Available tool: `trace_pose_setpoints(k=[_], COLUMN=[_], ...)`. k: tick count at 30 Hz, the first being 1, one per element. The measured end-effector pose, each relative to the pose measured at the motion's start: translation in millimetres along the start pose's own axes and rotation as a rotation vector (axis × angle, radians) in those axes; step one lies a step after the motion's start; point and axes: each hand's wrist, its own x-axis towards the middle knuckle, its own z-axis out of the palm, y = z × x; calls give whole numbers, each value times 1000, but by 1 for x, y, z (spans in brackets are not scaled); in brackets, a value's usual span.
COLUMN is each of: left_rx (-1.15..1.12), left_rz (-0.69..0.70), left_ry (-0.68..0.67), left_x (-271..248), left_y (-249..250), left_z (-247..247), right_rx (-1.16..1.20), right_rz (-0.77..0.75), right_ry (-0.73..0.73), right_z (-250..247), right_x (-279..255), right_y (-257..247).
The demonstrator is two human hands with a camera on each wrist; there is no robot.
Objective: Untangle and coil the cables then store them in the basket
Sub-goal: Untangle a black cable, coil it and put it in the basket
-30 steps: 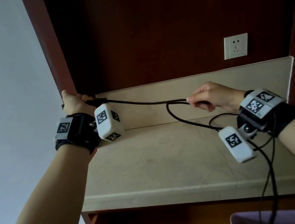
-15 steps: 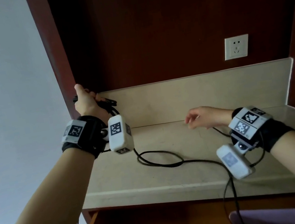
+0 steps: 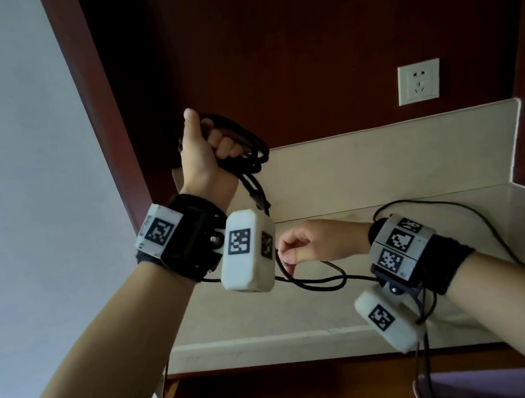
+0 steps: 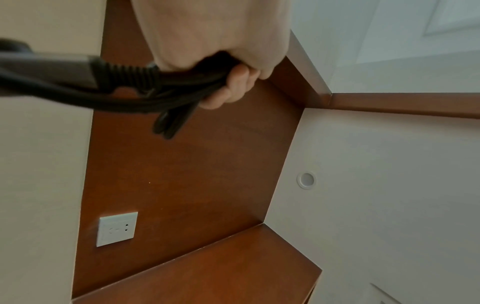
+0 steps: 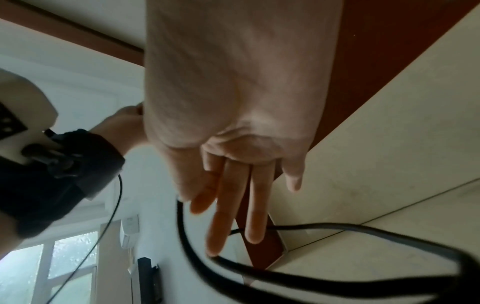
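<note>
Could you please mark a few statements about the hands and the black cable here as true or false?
1. The left hand grips several loops of the black cable. True.
2. The right hand has its fingers stretched out near a loose cable strand. True.
3. A plug sits in the wall socket. False: the socket is empty.
4. The whole cable lies inside the purple basket. False: most is held up or lies on the beige counter.
5. Both wrists wear marker-tagged bands. True.

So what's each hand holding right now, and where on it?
Left hand grips the black cable around its gathered loops, beside the plug end. Right hand holds nothing; straight fingers touch the loose run.
</note>
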Motion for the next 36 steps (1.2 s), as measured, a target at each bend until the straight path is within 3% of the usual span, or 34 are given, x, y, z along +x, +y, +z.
trace_pose_setpoints(k=[4, 9, 12, 15, 17, 19, 22, 25, 27, 29, 30, 32, 36], left_rx=[-18, -60, 9, 310, 426, 434, 410, 382, 294, 217, 199, 198, 219], left_rz=[-9, -36, -97, -198, -269, -322, -334, -259, -195, -128, -92, -25, 23], left_ry=[-92, -134, -253, -365, -384, -368, -343, -203, 18, 231, 308, 403, 436], left_x=[-4, -6, -5, -6, -6, -4, 2, 12, 22, 31, 34, 39, 38], left_y=[8, 7, 16, 20, 19, 19, 23, 27, 30, 32, 34, 36, 38], left_z=[5, 6, -1, -13, -23, -30, -36, -41, -47, -56, -61, -71, -87], right_rx=[-8, -27, 64, 212, 155, 87, 245, 254, -174, -641, -738, -664, -133], right_rz=[-29, -68, -12, 11, 47, 60, 66, 85, 114, 137, 112, 32, -149], right_ry=[-100, -27, 159, 320, 388, 379, 212, 155, 158, 41, -5, -18, 118], right_z=[-4, -3, -22, -49, -62, -70, -75, -69, -55, -37, -29, -20, -36], right_x=[-7, 3, -1, -13, -20, -25, -35, -36, -33, -31, -32, -37, -36], right_y=[-5, 1, 19, 32, 37, 38, 40, 39, 34, 28, 23, 8, -9])
